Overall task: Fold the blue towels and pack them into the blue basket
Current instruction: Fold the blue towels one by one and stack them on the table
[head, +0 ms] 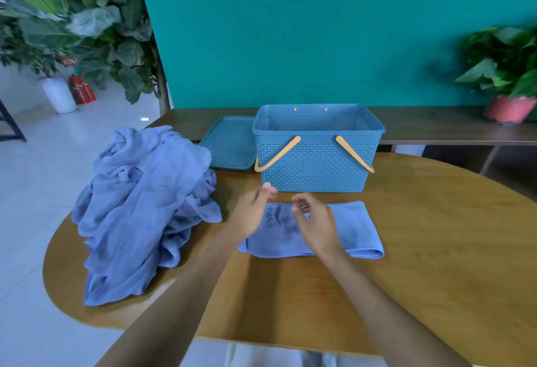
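Towel folding, one piece part-folded in front of basket.
Folded towel [351,230] lay mid-tabletop [436,250], just before the blue basket [316,160]; unfolded pile [139,209] sat at the left edge. Soft, light, floppy cloth; best pinched at corners or the folded edge. Left hand [252,212] and right hand [315,221] hovered above it, fingers loosely curled, gripping nothing, forearms reaching forward.

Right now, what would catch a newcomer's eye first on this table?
Probably the big heap of unfolded blue towels at the table's left edge. Behind the hands stands the open blue basket with yellow handles, its lid lying to its left. Both hands, left and right, hover over one folded towel.
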